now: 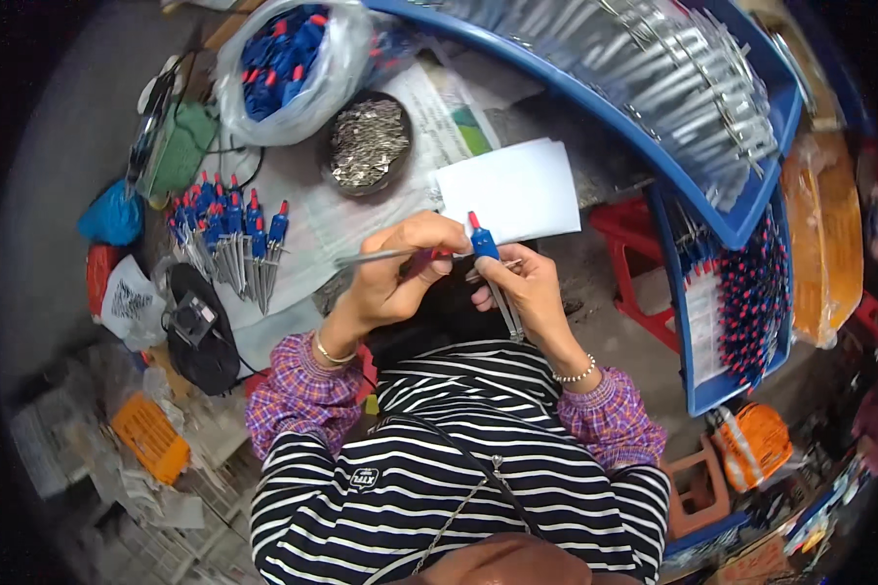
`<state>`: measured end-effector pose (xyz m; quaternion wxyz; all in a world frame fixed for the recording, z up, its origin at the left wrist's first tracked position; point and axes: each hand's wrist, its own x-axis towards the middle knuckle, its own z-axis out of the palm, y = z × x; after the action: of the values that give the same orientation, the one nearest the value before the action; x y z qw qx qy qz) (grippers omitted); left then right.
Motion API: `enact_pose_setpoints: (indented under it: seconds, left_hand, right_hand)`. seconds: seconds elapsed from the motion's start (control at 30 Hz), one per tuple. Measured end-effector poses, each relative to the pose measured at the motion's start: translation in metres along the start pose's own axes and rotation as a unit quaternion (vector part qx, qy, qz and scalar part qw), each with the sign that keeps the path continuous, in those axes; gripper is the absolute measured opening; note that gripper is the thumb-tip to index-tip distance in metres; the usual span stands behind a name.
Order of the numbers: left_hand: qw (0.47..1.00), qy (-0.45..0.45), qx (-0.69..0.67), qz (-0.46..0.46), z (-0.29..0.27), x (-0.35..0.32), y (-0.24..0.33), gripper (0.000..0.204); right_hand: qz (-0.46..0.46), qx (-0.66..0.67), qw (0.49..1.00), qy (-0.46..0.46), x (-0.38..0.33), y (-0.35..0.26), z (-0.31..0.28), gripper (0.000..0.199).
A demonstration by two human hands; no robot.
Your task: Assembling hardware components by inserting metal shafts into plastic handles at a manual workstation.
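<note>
My right hand (529, 291) is closed around a slim tool (485, 246) with a blue plastic body, a red tip and narrow metal legs pointing down toward my lap. Some small metal bits show by its fingers, too blurred to name. My left hand (397, 268) grips a thin grey metal rod (376, 256) that sticks out to the left, and a dark red part shows between the fingers. Both hands meet above my lap, close to the blue body of the tool. Whether the rod touches that tool cannot be made out.
Left on the table lies a pile of similar blue-and-red tools (232, 229). Behind are a bowl of small metal parts (369, 143) and a plastic bag of blue-and-red pieces (285, 63). White paper (512, 190), blue trays (688, 375) and a red stool (634, 263) stand rightward.
</note>
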<state>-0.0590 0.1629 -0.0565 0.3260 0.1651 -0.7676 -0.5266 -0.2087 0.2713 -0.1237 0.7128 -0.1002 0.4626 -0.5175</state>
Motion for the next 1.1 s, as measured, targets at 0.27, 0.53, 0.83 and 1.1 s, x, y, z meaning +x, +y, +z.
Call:
enact_pose_setpoints:
  seconds: [0.27, 0.53, 0.83, 1.1]
  left_hand:
    - [0.914, 0.0, 0.394, -0.095, -0.068, -0.041, 0.003, 0.028]
    - [0.965, 0.086, 0.197, -0.152, -0.064, -0.067, 0.015, 0.028]
    - [0.949, 0.087, -0.09, -0.291, -0.041, -0.081, 0.032, 0.029]
    - [0.953, 0.179, -0.1, -0.224, -0.116, -0.089, 0.054, 0.021]
  right_hand:
    - [-0.007, -0.033, 0.999, 0.0, -0.033, -0.01, 0.02, 0.026]
    - [-0.049, -0.121, 0.989, -0.062, -0.03, -0.002, 0.055, 0.032]
    - [-0.095, -0.194, 0.97, -0.109, -0.025, 0.005, 0.091, 0.059]
    - [-0.211, -0.348, 0.902, -0.142, -0.025, 0.004, 0.091, 0.051]
